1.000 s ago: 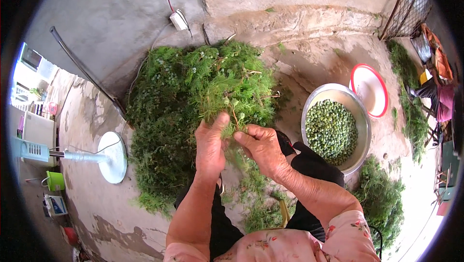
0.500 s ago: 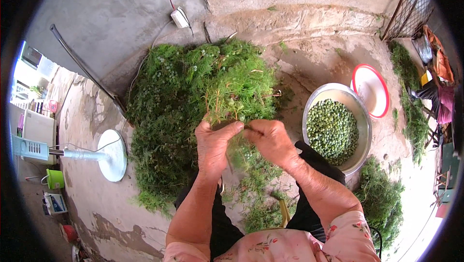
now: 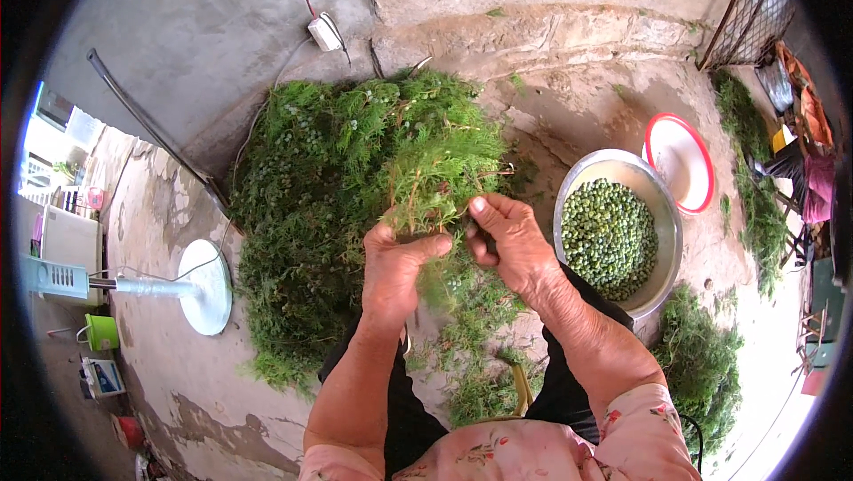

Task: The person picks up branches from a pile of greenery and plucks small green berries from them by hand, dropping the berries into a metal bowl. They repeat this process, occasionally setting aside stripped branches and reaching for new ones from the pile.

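At frame centre I see a feathery green leafy sprig [image 3: 435,188] clenched in my left hand's grip [image 3: 395,272] while my right hand [image 3: 506,241] pinches its stems, above the big green plant pile [image 3: 311,214] on the concrete floor [image 3: 178,28], with a pea-filled round steel bowl [image 3: 662,214] at right.

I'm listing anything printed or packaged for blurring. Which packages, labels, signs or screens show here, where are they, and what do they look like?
Small box: far left edge on the ground, below the green bucket; boxy, white with a blue printed face, too small to tell more.
No signs or screens show. Nothing printed lies near the hands or the green sprigs they hold.
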The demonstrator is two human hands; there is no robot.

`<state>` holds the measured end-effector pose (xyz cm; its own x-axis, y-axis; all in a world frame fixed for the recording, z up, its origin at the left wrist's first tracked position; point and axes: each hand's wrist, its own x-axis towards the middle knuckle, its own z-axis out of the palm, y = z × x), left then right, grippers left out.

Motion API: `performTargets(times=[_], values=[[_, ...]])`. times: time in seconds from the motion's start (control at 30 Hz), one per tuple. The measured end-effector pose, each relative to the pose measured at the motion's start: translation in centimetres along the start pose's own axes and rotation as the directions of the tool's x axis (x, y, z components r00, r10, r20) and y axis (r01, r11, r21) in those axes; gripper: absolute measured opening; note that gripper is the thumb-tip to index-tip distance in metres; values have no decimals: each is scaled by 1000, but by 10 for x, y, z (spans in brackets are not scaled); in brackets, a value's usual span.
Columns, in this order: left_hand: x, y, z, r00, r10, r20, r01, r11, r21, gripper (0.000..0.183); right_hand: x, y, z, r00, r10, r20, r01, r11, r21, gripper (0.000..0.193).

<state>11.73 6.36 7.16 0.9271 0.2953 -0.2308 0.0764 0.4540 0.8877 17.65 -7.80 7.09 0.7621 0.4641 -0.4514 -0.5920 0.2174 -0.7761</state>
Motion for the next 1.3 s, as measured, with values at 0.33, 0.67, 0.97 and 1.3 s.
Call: performTargets(times=[0.33,0.67,0.97,1.3], values=[[-2,0,4,998,-52,-18,54,990,133,33,3,-4,-3,992,-124,-18,121,984,-130,23],[-4,-3,2,998,36,56,-51,957,286,18,3,-3,1,998,-60,-19,46,896,-441,22],[-1,-13,-3,948,243,204,-309,856,415,11,6,-5,-21,987,-6,161,-34,970,241,14],[-2,-11,6,998,-63,-21,66,972,226,14,-2,-10,-1,977,-192,94,209,950,-233,39]])
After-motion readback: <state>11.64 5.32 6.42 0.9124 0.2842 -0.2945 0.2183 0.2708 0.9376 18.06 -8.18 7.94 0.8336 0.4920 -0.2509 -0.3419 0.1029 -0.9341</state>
